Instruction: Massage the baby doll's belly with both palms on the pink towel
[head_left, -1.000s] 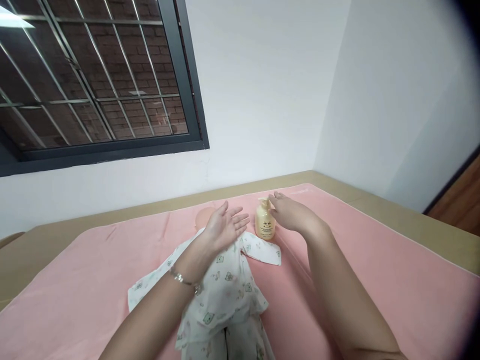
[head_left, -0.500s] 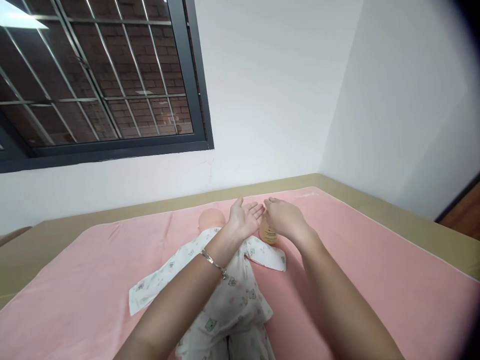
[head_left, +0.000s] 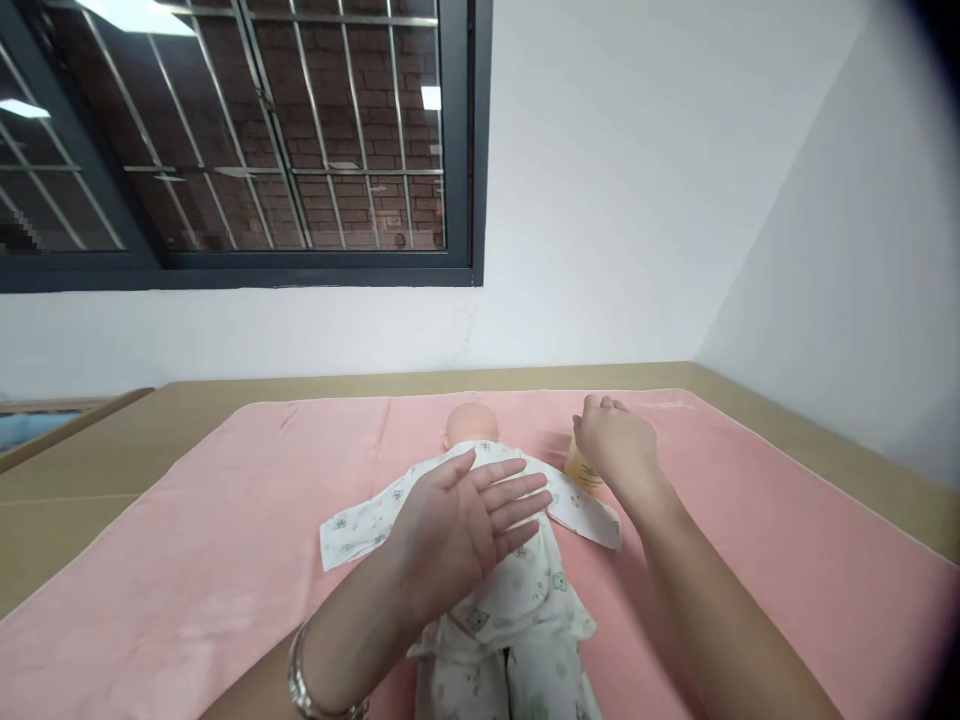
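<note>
A doll (head_left: 474, 425) with a bare round head lies on its front or back, I cannot tell which, in white printed clothes with its sleeves spread. Above its torso is my left hand (head_left: 469, 520), palm up, fingers stretched out and nothing visible in it. Beside the doll's right-hand sleeve (head_left: 585, 515) stands a yellowish bottle (head_left: 581, 470) with small dark print. My right hand (head_left: 615, 435) is closed over the bottle's top, which it hides along with most of the grip.
A pink mat (head_left: 262, 500) lies under the doll on a tan padded surface (head_left: 97, 500) with a raised rim. White walls (head_left: 600, 200) stand behind and to the right. A dark-framed window (head_left: 315, 265) with metal bars is at upper left.
My left hand has drawn back from beside the bottle towards me, over the doll's torso. The right hand stays at the bottle's top. The camera view has swung left and levelled.
</note>
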